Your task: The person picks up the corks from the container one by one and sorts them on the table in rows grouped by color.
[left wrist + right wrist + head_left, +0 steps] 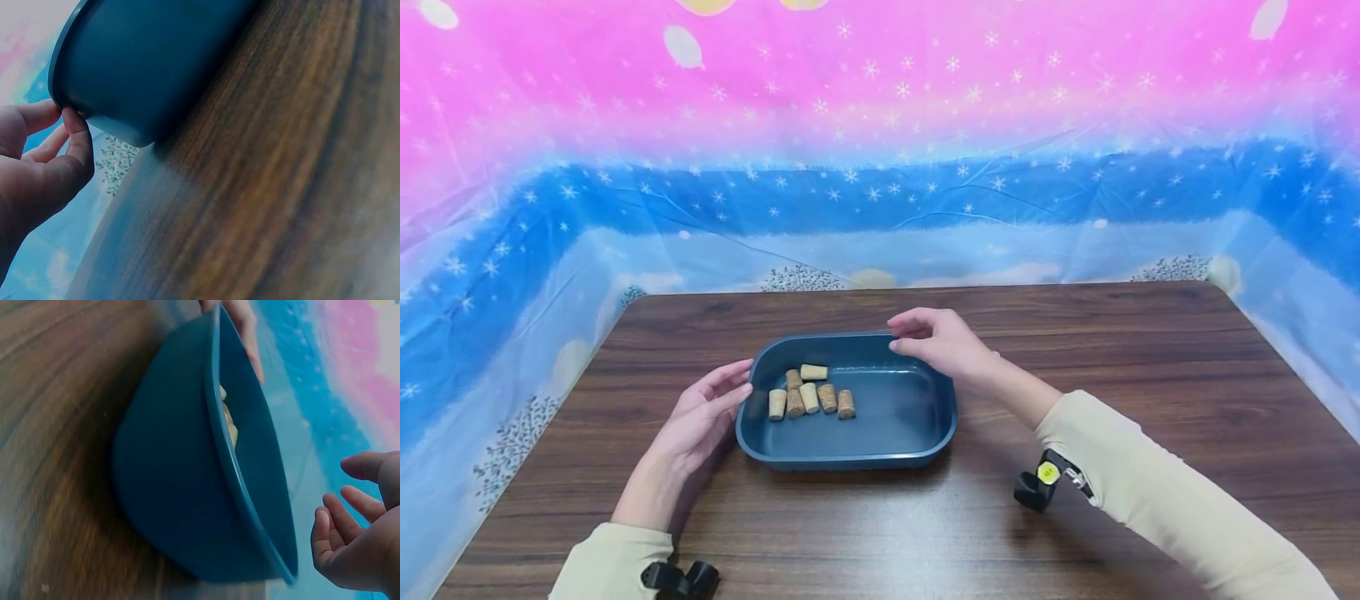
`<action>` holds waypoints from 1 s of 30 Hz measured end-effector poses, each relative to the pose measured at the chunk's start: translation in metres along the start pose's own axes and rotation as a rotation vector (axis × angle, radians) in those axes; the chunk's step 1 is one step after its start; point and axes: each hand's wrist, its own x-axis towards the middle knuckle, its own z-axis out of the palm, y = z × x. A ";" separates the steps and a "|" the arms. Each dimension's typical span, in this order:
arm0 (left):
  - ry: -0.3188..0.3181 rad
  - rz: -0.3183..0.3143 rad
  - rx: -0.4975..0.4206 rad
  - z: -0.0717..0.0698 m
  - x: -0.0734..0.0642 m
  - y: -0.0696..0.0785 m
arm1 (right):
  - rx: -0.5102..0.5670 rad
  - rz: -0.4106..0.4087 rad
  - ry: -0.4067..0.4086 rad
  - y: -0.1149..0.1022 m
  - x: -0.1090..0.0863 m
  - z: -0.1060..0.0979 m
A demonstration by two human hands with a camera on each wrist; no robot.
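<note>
A dark blue rectangular basin (898,417) stands on the table, and several tapered cork stoppers (808,398) lie on its floor toward the left. My left hand (703,417) is at the basin's left end, its thumb and fingers pinching the rim. In the left wrist view the fingertips (74,115) meet at that rim, below the basin's outer wall (144,62). Over the back right corner hovers my right hand (946,343), fingers loosely bent and nothing between them. The right wrist view shows this hand (362,531) apart from the basin's rim (234,469).
The basin sits near the middle of a dark wood-grain table (1120,350). A pink and blue snowflake-printed cloth (880,183) hangs behind the table and along its sides. Small black devices are strapped at both wrists, one by the right sleeve (1180,500).
</note>
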 end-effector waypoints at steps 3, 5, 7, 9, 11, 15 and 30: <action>0.002 -0.003 0.013 0.000 -0.001 0.000 | 0.012 0.029 -0.035 -0.006 0.005 0.012; 0.006 -0.006 0.022 0.000 -0.001 0.001 | 0.016 0.038 -0.060 -0.009 0.008 0.020; 0.009 -0.008 0.031 0.000 -0.001 0.001 | 0.015 0.043 -0.090 -0.011 0.013 0.027; 0.011 -0.010 0.031 0.000 -0.001 0.001 | 0.005 0.045 -0.122 -0.013 0.018 0.035; 0.010 -0.012 0.036 0.000 -0.001 0.001 | -0.019 0.043 -0.157 -0.014 0.023 0.043; 0.007 -0.011 0.044 -0.001 -0.001 0.001 | -0.142 0.026 -0.218 -0.014 0.033 0.056; 0.007 -0.006 0.033 -0.003 0.002 -0.001 | -0.257 0.031 -0.291 -0.021 0.051 0.091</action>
